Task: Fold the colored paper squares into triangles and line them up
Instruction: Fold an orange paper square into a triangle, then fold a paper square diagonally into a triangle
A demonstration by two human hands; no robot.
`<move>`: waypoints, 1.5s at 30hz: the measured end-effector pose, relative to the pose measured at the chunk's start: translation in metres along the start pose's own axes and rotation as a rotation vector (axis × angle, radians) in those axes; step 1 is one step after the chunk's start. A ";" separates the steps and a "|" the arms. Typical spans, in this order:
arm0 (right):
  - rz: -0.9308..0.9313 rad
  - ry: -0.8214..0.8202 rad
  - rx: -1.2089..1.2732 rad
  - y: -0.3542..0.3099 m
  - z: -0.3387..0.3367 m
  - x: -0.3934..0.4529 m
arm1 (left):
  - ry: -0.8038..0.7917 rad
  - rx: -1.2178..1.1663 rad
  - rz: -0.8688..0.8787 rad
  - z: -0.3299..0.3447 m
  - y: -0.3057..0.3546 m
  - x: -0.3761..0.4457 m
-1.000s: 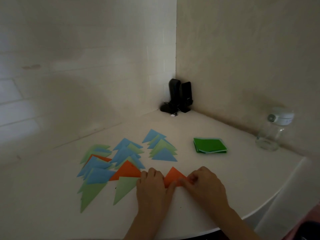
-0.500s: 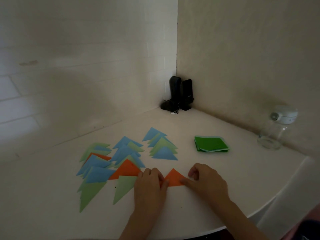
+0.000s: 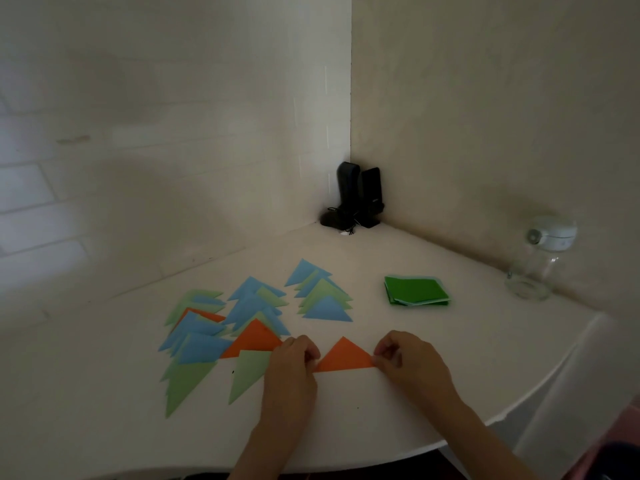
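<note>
Two hands work one orange triangle (image 3: 343, 356) lying flat near the front of the white worktop (image 3: 398, 403). The left hand (image 3: 292, 367) has its curled fingers over the triangle's left corner, hiding that tip; whether its grip pinches the paper or only presses it down cannot be told. The right hand (image 3: 412, 360) holds a narrow grip, thumb and forefinger pinching the right corner. Both forearms run off the bottom edge.

Just left of the left hand, a second orange triangle (image 3: 254, 339) and a pale green triangle (image 3: 247, 375) are partly covered by its knuckles. Beyond them spreads a cluster of folded triangles (image 3: 221, 327), blue and green, overlapping so much that their count is unclear. Further back, a stack of green squares (image 3: 415, 291) sits apart to the right. A clear jar (image 3: 538, 261) stands blurred by the right wall, and dark objects (image 3: 356, 199) stand in the corner, too dim to identify.
</note>
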State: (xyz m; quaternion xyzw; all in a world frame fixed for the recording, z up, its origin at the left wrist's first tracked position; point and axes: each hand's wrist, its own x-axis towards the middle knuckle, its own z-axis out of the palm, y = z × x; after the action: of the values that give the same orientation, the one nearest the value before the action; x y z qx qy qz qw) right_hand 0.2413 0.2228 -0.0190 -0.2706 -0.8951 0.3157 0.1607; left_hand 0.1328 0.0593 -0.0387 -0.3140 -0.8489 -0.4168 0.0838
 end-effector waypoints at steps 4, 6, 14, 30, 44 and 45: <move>-0.024 0.028 -0.013 -0.002 0.003 -0.003 | 0.039 0.068 0.028 0.005 0.017 -0.004; -0.026 0.035 -0.029 -0.002 0.004 -0.004 | -0.025 0.136 0.005 0.006 0.029 -0.005; -0.060 0.061 -0.085 0.001 0.008 -0.004 | -0.169 0.094 -0.127 0.015 0.037 0.005; -0.095 0.260 -0.365 0.042 -0.032 0.080 | 0.055 -0.067 -0.073 0.017 -0.002 0.065; -0.160 0.429 -0.403 0.049 -0.018 0.089 | 0.121 0.100 -0.078 0.034 -0.006 0.085; -0.153 0.421 -0.400 0.048 -0.020 0.089 | 0.118 0.102 -0.070 0.033 -0.005 0.085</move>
State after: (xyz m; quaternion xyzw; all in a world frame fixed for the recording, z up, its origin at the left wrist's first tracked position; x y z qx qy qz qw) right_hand 0.1972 0.3158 -0.0247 -0.2881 -0.9043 0.0569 0.3097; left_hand 0.0665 0.1212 -0.0286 -0.2545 -0.8730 -0.3935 0.1349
